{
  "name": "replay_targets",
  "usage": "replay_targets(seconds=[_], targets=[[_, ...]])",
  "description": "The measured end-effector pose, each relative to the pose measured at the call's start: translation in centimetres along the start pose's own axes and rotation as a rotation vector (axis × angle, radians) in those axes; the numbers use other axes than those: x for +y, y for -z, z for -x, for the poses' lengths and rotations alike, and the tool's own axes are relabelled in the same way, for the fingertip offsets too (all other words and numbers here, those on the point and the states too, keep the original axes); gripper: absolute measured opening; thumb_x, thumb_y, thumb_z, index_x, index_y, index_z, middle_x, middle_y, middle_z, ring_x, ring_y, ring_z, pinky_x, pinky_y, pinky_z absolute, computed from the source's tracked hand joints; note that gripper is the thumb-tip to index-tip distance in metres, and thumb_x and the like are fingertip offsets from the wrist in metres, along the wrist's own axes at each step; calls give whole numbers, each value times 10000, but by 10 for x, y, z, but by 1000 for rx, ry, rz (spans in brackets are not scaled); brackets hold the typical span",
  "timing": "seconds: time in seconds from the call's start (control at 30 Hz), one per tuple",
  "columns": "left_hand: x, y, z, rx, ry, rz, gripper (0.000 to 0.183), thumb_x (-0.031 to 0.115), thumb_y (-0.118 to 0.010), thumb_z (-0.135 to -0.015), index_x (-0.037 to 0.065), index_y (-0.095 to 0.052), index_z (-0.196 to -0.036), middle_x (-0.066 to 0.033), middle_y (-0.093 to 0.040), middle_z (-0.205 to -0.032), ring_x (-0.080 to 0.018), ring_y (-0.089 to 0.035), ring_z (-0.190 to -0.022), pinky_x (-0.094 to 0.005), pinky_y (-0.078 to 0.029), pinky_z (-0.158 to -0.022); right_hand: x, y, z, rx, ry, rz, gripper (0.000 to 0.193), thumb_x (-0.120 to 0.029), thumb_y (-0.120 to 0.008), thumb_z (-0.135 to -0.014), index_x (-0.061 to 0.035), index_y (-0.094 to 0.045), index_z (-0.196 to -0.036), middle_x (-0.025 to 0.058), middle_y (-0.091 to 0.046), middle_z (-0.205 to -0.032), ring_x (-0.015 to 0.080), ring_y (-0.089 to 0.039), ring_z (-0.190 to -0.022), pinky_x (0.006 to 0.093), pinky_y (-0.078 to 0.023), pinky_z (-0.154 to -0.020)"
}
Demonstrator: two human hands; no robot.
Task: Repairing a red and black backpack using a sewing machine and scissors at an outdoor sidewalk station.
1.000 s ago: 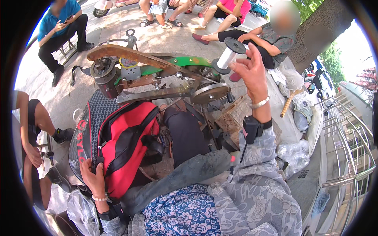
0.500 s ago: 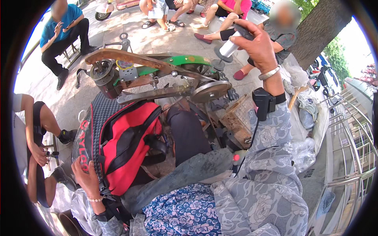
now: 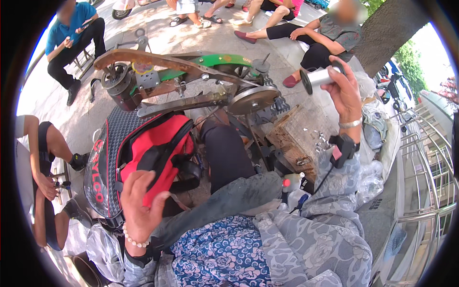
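My right hand (image 3: 345, 93), raised at the right, grips a thread spool (image 3: 318, 79) with white winding and black end discs. The spool is tilted sideways, its near end partly behind my fingers. Over the lower part of a red and black bag (image 3: 138, 157), my left hand (image 3: 139, 205) hovers with fingers apart and nothing in it; whether it touches the bag I cannot tell. The bag leans beside my leg. Beyond it stands a cobbler's sewing machine (image 3: 222, 60) with a green arm, rusty bars and a round metal wheel (image 3: 253, 99); a thin upright pin (image 3: 260, 65) stands at its right end.
Right of my knee, a wooden box (image 3: 299, 138) bears small metal pieces. A bottle with a red cap (image 3: 287, 184) stands near my lap. Plastic bags (image 3: 370, 184) and metal railings (image 3: 425, 167) line the right side. Several people sit around, one in a blue shirt (image 3: 79, 26).
My right hand has moved right and down with the spool, away from the machine. My left hand has lifted off the bag's left side and moved right.
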State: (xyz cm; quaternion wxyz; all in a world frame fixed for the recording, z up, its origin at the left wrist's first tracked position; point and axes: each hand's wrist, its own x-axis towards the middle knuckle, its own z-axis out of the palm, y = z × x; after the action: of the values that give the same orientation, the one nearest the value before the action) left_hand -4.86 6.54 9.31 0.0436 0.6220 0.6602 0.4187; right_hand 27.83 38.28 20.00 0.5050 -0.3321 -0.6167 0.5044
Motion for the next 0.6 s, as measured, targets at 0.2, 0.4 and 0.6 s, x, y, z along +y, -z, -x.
replay_targets(seconds=[0.2, 0.4, 0.6], targets=[[18, -50, -32, -235, -212, 408, 983, 95, -826, -506, 40, -324, -1350, -200, -323, -1377, -377, -338, -1266, -408, -328, -1026, 29, -67, 101, -504, -375, -391, 538, -22, -645, -719, 6, -449, -1219, 92, -549, -969, 231, -608, -881, 341, -510, -778], [36, -107, -14, -509, -133, 1097, 1068, -34, -730, -593, 100, -92, -1439, -181, -209, -1443, -300, -380, -1249, -369, -417, -932, 39, -107, 164, -551, -498, -441, 568, -30, -692, -700, 1, -444, -1210, 86, -544, -978, 222, -615, -880, 330, -505, -797], [15, -93, -1, -733, 310, 1496, 402, 19, -640, -801, 22, -538, -1190, -64, -618, -899, -70, -539, -798, -210, -431, -671, 41, -93, 169, -259, -405, -584, 538, -84, -709, -712, -13, -439, -1172, 110, -536, -972, 263, -607, -904, 368, -518, -793]])
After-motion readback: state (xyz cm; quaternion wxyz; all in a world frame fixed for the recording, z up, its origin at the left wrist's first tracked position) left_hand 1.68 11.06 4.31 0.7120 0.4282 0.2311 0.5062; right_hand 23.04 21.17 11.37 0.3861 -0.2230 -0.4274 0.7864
